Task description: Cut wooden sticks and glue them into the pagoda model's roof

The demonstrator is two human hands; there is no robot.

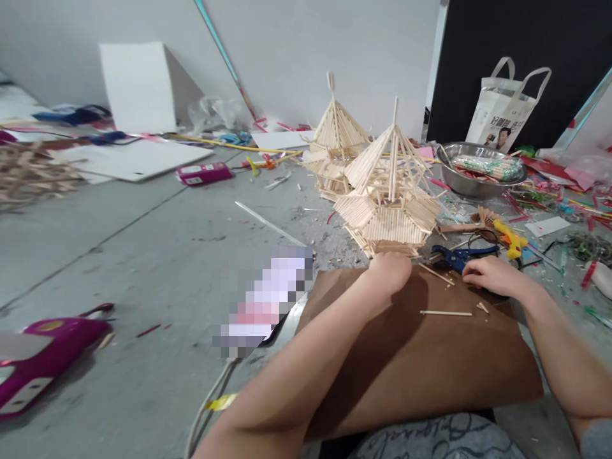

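Note:
My left hand (391,268) is at the front foot of a pagoda-shaped model made of thin wooden sticks (394,223). Its back faces me, so its fingers are hidden, and I cannot tell whether it holds anything. My right hand (492,275) is low over the far right part of a brown board (430,363), fingers curled in. What they hold, if anything, does not show. Just beyond these fingers are blue-handled pliers (452,257). Between my hands and nearer to me, a loose stick (445,313) and short stick pieces (482,308) lie on the board.
Behind stands a second stick pagoda (335,137). A yellow glue gun (510,240) and a metal bowl (478,182) of packed sticks are at right. A phone (268,299) with a cable lies left of the board. Magenta devices (57,357) and scraps are on the grey floor.

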